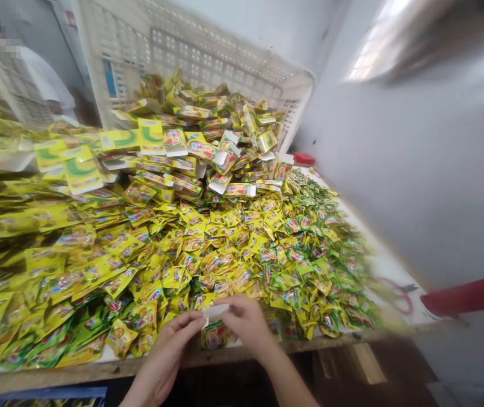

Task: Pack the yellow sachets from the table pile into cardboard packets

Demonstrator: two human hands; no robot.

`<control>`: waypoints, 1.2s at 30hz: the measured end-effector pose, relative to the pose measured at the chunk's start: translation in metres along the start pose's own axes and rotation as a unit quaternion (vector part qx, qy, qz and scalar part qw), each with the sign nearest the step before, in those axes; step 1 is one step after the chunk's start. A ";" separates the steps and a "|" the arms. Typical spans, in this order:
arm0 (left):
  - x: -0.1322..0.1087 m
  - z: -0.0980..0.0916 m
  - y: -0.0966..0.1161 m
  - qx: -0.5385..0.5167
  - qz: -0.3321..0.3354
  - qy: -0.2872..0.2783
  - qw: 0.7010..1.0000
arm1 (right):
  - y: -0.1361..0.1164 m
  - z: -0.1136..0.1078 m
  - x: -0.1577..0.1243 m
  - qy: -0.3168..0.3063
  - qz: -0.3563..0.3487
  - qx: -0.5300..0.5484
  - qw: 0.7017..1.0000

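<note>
A small printed carton with a white flap (216,310) is between my two hands, close to the table's front edge. My left hand (174,336) pinches its left end with thumb and forefinger. The fingers of my right hand (248,322) close on the other end, by the flap. Just under the flap is a green and red printed surface (215,334); I cannot tell if it belongs to the carton or is a separate packet. Yellow sachets (195,243) heap up in front of both hands, and green sachets (322,271) lie to the right.
A white plastic crate (208,39) lies tipped at the back, with yellow cartons (202,148) spilling from it. Scissors (401,294) and a red cylindrical object (466,295) are at the right. A wall (415,169) borders the right side. Someone's white sleeve (49,79) appears at upper left.
</note>
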State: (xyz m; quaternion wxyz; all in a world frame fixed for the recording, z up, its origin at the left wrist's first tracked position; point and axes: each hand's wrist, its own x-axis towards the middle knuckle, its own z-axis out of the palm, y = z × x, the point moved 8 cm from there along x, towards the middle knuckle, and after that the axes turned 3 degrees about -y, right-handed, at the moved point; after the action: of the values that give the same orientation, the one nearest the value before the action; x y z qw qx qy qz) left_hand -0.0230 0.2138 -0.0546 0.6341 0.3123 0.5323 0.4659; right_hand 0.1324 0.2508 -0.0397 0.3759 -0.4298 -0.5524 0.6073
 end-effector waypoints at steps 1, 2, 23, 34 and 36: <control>0.002 -0.003 0.005 0.039 0.015 0.010 0.999 | -0.005 0.003 -0.001 -0.008 -0.011 -0.003 1.000; 0.004 -0.006 0.009 0.074 0.031 0.015 0.997 | -0.010 0.005 -0.002 -0.015 -0.021 -0.003 1.000; 0.002 -0.004 0.024 0.286 0.328 -0.051 0.899 | -0.039 -0.005 -0.005 0.043 -0.169 -0.184 0.967; -0.006 0.012 0.004 0.354 0.403 -0.052 0.842 | -0.054 -0.004 -0.059 0.078 -0.275 -0.375 0.882; -0.008 -0.001 0.013 0.328 0.353 0.009 0.876 | -0.068 -0.035 -0.060 0.131 -0.267 -0.396 0.869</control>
State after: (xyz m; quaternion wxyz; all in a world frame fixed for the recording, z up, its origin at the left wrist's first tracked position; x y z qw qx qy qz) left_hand -0.0275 0.2114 -0.0405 0.2836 0.6659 0.5143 0.4600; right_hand 0.1849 0.2143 0.0335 0.3909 -0.4539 -0.7861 0.1521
